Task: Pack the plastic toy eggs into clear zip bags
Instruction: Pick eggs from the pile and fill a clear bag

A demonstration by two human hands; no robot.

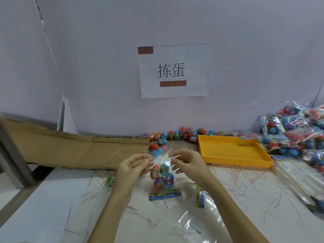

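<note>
The clear zip bag (pixel 162 174) hangs above the table (pixel 245 199), holding four toy eggs (pixel 162 177) (red and blue, printed labels) over a printed header strip (pixel 164 194). The left hand (pixel 133 168) and right hand (pixel 188 163) each pinch its top edge, apparently at the seal. Loose eggs (pixel 182 134) line the wall beside a yellow perforated tray (pixel 233 150); filled bags (pixel 298 134) are piled at right.
</note>
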